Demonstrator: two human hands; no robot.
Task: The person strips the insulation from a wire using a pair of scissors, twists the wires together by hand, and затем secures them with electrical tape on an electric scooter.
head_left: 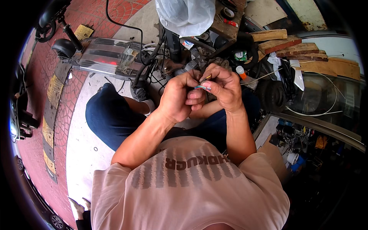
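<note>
Both hands meet in front of my chest, pinching a small bundle of thin coloured wires (202, 88). My left hand (176, 94) is closed, with thumb and forefinger at the bundle's left end and the other fingers curled below. From the other side my right hand (226, 87) grips it, its thumb pressed near the pale wire ends. A short dark piece with a yellowish tip (208, 77) shows between the right thumb and fingers; what it belongs to is hidden. Behind the hands lies a dark tangle of cables and scooter parts (174, 69).
An electric scooter deck (105, 57) lies at the far left, beside a black cable (141, 34). A white plastic bag (186, 17) hangs ahead. Right are an orange-capped bottle (240, 70), wood offcuts (297, 50), black tyres (273, 94) and a glass-topped case (318, 115). My bent knee (105, 111) is left.
</note>
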